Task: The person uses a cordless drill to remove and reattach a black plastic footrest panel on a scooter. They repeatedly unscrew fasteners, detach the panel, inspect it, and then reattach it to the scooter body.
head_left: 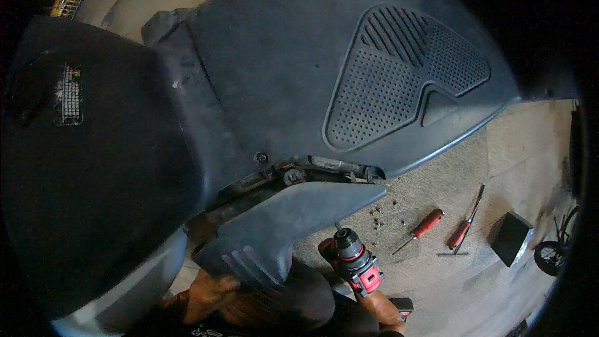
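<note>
The dark side panel (293,215) was beside the footboard (268,75), with a gap between them. At its lower edge was the left hand (209,290) — whether it gripped, I could not tell. The right hand (379,307) held a red-black drill (354,254) — farther, on the floor (430,287), lay a red-handled screwdriver (428,223).

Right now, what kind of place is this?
Maybe a repair spot on paved ground: there's a scooter with a loosened side panel, a power drill, and red-handled tools lying about.
</note>
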`<action>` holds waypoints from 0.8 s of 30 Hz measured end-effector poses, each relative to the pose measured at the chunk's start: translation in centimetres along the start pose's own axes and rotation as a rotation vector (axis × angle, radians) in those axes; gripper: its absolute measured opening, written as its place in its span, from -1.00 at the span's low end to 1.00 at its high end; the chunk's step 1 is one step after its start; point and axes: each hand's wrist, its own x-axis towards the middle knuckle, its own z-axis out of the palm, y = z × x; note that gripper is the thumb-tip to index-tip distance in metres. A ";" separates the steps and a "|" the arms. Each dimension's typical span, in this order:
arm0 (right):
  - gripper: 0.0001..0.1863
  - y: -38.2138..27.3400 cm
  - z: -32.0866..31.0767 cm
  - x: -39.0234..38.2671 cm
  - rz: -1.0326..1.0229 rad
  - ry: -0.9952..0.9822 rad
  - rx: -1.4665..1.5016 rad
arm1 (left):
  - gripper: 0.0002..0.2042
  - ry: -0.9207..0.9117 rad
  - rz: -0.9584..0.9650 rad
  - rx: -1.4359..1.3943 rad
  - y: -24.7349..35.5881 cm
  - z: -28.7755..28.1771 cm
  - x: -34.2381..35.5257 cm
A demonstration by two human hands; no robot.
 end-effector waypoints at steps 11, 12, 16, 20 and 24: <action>-0.56 -1.9 -1.9 -0.8 0.155 -0.013 0.134 | -0.42 -0.051 -0.018 0.039 -1.1 1.4 2.8; -0.56 -2.0 -1.7 -0.8 0.159 -0.021 0.151 | -0.43 -0.049 -0.019 0.042 -1.3 1.3 2.9; -0.57 -2.7 -2.2 -0.8 0.193 -0.012 0.180 | -0.47 -0.083 0.000 0.048 -2.7 2.1 3.9; -0.57 -4.2 -3.8 -1.2 0.260 -0.010 0.218 | -0.50 -0.079 -0.048 0.032 -2.0 1.2 2.3; -0.58 -4.8 -4.3 -1.3 0.313 -0.004 0.288 | -0.54 -0.047 -0.087 0.027 -1.8 -0.1 0.7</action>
